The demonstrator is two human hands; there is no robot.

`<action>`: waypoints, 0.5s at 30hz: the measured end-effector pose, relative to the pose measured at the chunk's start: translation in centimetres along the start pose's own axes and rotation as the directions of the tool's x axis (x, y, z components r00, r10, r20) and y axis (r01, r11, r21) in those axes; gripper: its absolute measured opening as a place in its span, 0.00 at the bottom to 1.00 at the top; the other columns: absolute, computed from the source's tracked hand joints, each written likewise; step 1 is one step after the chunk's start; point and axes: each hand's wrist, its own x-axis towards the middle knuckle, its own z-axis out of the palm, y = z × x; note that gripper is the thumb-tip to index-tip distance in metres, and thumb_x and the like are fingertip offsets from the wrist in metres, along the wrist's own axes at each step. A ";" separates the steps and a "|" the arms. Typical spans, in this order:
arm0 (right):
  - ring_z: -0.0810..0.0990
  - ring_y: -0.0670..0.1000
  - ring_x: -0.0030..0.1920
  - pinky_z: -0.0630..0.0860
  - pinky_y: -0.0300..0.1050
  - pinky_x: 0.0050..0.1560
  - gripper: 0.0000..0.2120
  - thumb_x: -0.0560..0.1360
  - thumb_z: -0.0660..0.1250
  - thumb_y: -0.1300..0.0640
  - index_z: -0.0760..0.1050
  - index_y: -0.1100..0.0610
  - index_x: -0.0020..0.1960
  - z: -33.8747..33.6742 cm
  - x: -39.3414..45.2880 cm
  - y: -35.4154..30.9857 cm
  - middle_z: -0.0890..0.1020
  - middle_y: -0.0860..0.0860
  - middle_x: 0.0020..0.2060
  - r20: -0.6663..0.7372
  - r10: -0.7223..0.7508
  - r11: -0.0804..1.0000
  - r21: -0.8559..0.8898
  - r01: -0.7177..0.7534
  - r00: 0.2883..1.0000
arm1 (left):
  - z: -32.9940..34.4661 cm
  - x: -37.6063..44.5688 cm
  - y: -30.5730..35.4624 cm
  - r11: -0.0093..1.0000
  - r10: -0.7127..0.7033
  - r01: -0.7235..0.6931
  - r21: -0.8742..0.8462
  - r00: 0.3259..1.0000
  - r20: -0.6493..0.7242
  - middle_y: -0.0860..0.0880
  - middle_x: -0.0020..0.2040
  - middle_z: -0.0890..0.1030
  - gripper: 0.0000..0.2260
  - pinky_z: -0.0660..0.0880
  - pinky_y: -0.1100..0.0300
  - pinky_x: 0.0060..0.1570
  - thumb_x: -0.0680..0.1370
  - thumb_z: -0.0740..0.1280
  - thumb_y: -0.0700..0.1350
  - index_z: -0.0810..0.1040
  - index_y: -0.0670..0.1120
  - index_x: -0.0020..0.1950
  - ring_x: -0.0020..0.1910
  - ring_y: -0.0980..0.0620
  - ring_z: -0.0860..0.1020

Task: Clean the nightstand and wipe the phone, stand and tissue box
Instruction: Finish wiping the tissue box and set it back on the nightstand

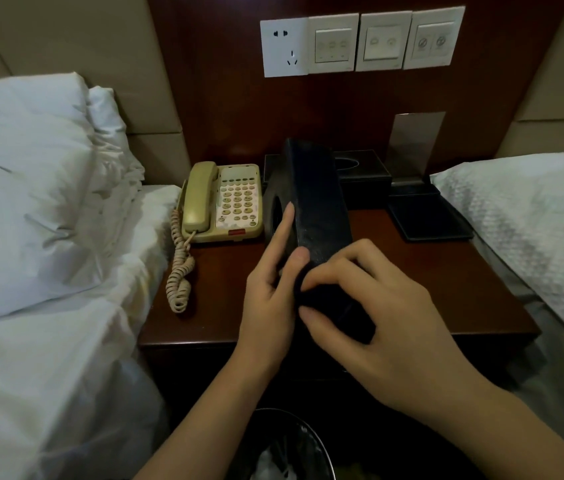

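On the dark wooden nightstand [446,289] a black tissue box [318,209] is tipped up on its side, its oval slot facing left. My left hand [270,299] holds its near end, thumb on the upper face and index finger stretched along the left face. My right hand [377,313] grips a dark cloth [329,299] and presses it against the box's near end. A beige phone [225,202] with a coiled cord sits at the back left. A shiny metal stand [415,143] rises at the back right.
A second black box [367,174] with an oval opening stands behind the held one. A black tray [429,216] lies under the stand. White bedding [48,237] flanks the left, another bed [533,216] the right. A waste bin [287,445] sits below. Wall switches [360,43] are above.
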 end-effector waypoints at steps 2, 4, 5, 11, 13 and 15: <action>0.76 0.43 0.51 0.77 0.38 0.42 0.09 0.75 0.67 0.45 0.76 0.42 0.56 -0.8 0.0 0.5 0.71 0.38 0.51 0.062 -0.029 0.999 0.034 0.027 0.998 | 0.0 -0.1 0.0 1.000 0.009 -0.009 0.000 1.000 0.006 0.64 0.70 0.77 0.22 0.73 0.69 0.62 0.82 0.64 0.47 0.67 0.55 0.77 0.70 0.62 0.75; 0.78 0.43 0.50 0.77 0.40 0.43 0.09 0.75 0.67 0.44 0.76 0.41 0.54 -1.8 -0.2 1.1 0.72 0.37 0.51 0.107 -0.035 0.998 0.057 0.029 0.994 | 0.3 -0.4 0.1 1.000 0.015 -0.015 0.001 1.000 0.028 0.61 0.71 0.77 0.24 0.74 0.69 0.60 0.80 0.63 0.46 0.67 0.56 0.76 0.69 0.60 0.77; 0.78 0.42 0.50 0.77 0.41 0.44 0.08 0.75 0.67 0.44 0.76 0.40 0.54 -2.2 -0.3 1.4 0.72 0.37 0.51 0.118 -0.038 0.998 0.052 0.032 0.992 | 0.4 -0.4 0.0 1.000 0.019 -0.019 -0.002 0.999 0.036 0.60 0.71 0.77 0.24 0.75 0.68 0.60 0.80 0.63 0.46 0.67 0.56 0.76 0.69 0.59 0.77; 0.74 0.42 0.57 0.76 0.40 0.52 0.10 0.77 0.67 0.45 0.75 0.43 0.58 -1.2 0.1 0.7 0.71 0.38 0.56 0.171 -0.156 0.987 0.002 0.158 0.973 | 0.4 -0.3 0.2 1.000 0.020 -0.020 -0.010 0.999 0.033 0.46 0.68 0.78 0.24 0.76 0.66 0.58 0.80 0.62 0.44 0.67 0.54 0.77 0.65 0.55 0.80; 0.74 0.43 0.58 0.75 0.40 0.53 0.10 0.77 0.69 0.47 0.76 0.43 0.58 -1.4 0.1 0.9 0.72 0.38 0.57 0.206 -0.184 0.983 0.014 0.185 0.961 | 0.4 -0.4 0.2 1.000 0.022 -0.021 -0.008 0.999 0.037 0.49 0.67 0.79 0.24 0.77 0.67 0.56 0.80 0.62 0.44 0.67 0.54 0.76 0.60 0.61 0.81; 0.75 0.44 0.58 0.75 0.39 0.53 0.10 0.76 0.70 0.48 0.77 0.43 0.57 -2.2 -0.4 1.7 0.72 0.38 0.56 0.227 -0.169 0.986 0.049 0.162 0.959 | 0.4 -0.4 0.1 1.000 0.012 -0.012 -0.002 0.999 0.034 0.63 0.67 0.79 0.24 0.76 0.69 0.58 0.81 0.62 0.44 0.66 0.53 0.77 0.65 0.64 0.79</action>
